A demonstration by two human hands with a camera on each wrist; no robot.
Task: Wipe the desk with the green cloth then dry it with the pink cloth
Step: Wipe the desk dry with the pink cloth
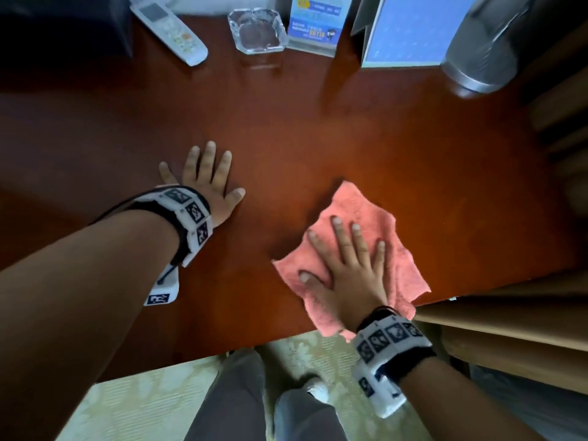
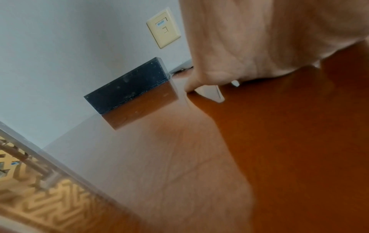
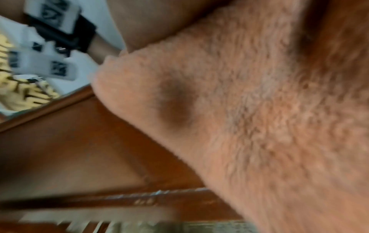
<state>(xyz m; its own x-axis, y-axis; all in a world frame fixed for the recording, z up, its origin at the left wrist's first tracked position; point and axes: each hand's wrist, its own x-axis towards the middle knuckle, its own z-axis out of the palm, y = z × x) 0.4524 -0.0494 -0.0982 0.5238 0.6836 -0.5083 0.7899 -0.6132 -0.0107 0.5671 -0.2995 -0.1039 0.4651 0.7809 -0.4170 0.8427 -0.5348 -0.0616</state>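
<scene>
- The right hand (image 1: pixel 346 265) is pressing flat, fingers spread, on the pink cloth (image 1: pixel 359 211) at the near right edge of the bench (image 1: pixel 318 128).
- The left hand (image 1: pixel 206 176) is lying flat and spread on bare wood, holding nothing.
- The print on the far blue card (image 1: pixel 315 23) is too blurred to read.
- Only the left wrist view is showing a black box (image 2: pixel 127 86) and a wall socket (image 2: pixel 163 28).

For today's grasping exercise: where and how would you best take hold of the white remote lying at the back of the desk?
Probably across the remote's narrow middle, from above with thumb and fingers on its long sides. It lies flat and slanted on the desk, its sides free, and the ashtray sits apart on its right.
</scene>
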